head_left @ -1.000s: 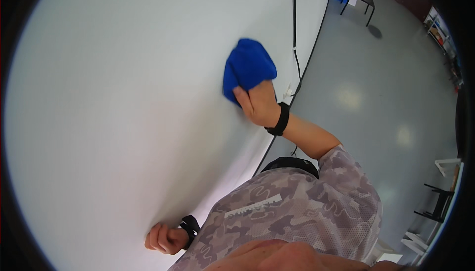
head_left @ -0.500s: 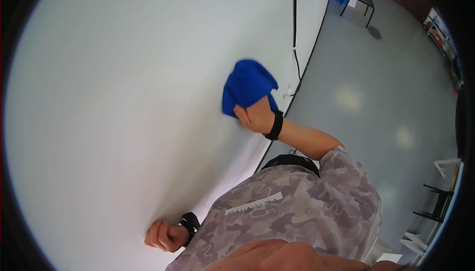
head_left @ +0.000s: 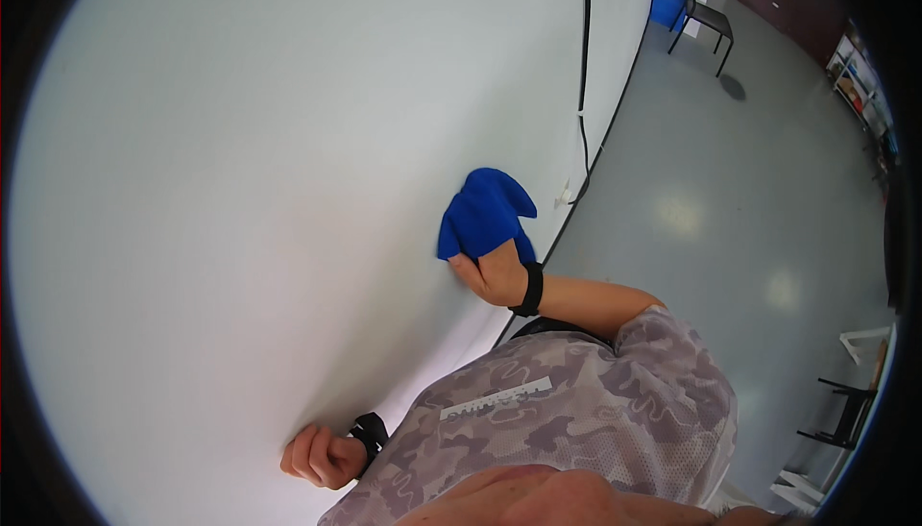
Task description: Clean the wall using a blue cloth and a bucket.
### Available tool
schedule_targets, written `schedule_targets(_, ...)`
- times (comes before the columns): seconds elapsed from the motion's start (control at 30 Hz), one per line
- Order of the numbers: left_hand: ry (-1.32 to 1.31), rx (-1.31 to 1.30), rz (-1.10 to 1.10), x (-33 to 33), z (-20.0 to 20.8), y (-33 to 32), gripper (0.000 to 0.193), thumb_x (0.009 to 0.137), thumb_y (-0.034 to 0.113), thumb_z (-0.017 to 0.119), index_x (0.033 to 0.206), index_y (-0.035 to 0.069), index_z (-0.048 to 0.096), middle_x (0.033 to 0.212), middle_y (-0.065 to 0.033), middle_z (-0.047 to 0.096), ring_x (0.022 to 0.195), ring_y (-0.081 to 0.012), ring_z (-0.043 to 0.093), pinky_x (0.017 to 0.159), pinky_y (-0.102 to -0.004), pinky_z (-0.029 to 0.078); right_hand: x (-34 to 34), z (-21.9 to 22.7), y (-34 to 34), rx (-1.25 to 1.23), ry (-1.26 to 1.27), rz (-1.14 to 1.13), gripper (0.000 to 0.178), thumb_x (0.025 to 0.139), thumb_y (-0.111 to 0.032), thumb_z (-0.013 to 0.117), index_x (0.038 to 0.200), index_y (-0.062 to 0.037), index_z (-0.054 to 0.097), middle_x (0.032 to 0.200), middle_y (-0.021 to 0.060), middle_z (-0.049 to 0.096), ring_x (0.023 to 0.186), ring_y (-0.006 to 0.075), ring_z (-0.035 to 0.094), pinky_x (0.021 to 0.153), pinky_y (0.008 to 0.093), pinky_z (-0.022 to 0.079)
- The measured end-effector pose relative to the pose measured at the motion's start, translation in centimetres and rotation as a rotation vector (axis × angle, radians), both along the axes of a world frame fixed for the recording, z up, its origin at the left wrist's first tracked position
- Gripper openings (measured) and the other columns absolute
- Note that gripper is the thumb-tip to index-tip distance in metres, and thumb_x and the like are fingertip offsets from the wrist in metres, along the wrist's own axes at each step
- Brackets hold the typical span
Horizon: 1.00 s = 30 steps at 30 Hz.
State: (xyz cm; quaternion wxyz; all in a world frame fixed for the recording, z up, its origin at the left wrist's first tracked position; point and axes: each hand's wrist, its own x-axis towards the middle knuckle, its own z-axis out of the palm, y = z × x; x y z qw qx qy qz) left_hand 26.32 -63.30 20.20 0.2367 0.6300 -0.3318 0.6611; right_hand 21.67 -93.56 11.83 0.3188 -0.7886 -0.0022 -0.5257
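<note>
My right hand [head_left: 492, 274] is closed on a blue cloth [head_left: 483, 216], its thumb along the near edge of the cloth. Most of the fingers are covered by the fabric. Cloth and hand lie against a large white wall panel [head_left: 240, 190], close to its lower edge on the right. At the lower left, my left hand [head_left: 322, 456] is curled into a fist beside the same white surface, and nothing shows in it. Both wrists wear black bands.
A black cable [head_left: 585, 46] runs down the panel to a white socket [head_left: 564, 195], just right of the cloth. Grey floor [head_left: 701, 209] stretches to the right. A black chair [head_left: 708, 19] stands at the far end, and shelves [head_left: 855, 74] line the far right.
My right hand has drawn the blue cloth along the panel toward my body, with the elbow bending more. My left hand has stayed in place. The view has shifted slightly.
</note>
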Motion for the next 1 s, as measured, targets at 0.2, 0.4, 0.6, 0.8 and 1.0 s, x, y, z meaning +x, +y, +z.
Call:
schedule_targets(0.2, -0.004, 0.004, -0.016, 0.0, -0.1, 0.1, 0.016, 0.062, -0.002, 0.047, 0.063, 0.004, 0.061, 0.07, -0.009, 0.061, 0.068, -0.0235, 0.051, 0.06, -0.0324, 0.042, 0.8, 3.4, -2.9, -0.145, 0.073, 0.005, 0.054, 0.085, -0.027, 0.064, 0.131, -0.001, 0.051, 0.136, 0.0209, 0.046, 0.125, 0.0418, 0.041, 0.104, 0.0514, 0.03)
schedule_targets(0.4, -0.001, 0.006, -0.011, 0.0, 0.2, -0.2, 0.016, 0.063, -0.003, 0.047, 0.063, 0.004, 0.061, 0.069, -0.009, 0.061, 0.068, -0.0237, 0.051, 0.06, -0.0321, 0.042, 1.1, 5.5, -3.6, -0.116, -0.055, -0.065, 0.047, 0.086, -0.03, 0.064, 0.122, -0.0014, 0.057, 0.126, 0.0205, 0.054, 0.114, 0.0399, 0.05, 0.095, 0.051, 0.037)
schedule_targets(0.6, -0.004, -0.005, -0.007, -0.1, 0.4, -0.3, 0.015, 0.064, -0.003, 0.048, 0.061, 0.004, 0.061, 0.068, -0.009, 0.061, 0.068, -0.0238, 0.051, 0.059, -0.0326, 0.042, 0.6, -1.7, -1.8, 0.016, 0.118, 0.047, 0.047, 0.084, -0.024, 0.063, 0.124, -0.0026, 0.055, 0.131, 0.0213, 0.048, 0.121, 0.0426, 0.043, 0.102, 0.0509, 0.031)
schedule_targets(0.8, -0.011, -0.015, -0.012, 0.0, 0.2, -0.2, 0.013, 0.063, -0.002, 0.049, 0.061, 0.004, 0.061, 0.068, -0.0092, 0.061, 0.067, -0.0238, 0.051, 0.06, -0.033, 0.042, 1.3, -0.6, -3.6, -0.125, 0.099, -0.02, 0.05, 0.086, -0.034, 0.063, 0.126, -0.0053, 0.056, 0.133, 0.0202, 0.048, 0.121, 0.0409, 0.044, 0.101, 0.0519, 0.031)
schedule_targets(1.0, -0.005, 0.006, -0.009, 0.0, 0.3, -0.4, 0.014, 0.063, -0.002, 0.049, 0.061, 0.004, 0.061, 0.068, -0.0089, 0.061, 0.068, -0.0235, 0.051, 0.06, -0.0325, 0.041, 1.7, 10.7, -10.0, -0.08, 0.1, -0.181, 0.057, 0.088, -0.031, 0.059, 0.133, 0.0007, 0.047, 0.138, 0.0226, 0.045, 0.127, 0.043, 0.039, 0.107, 0.0489, 0.027)
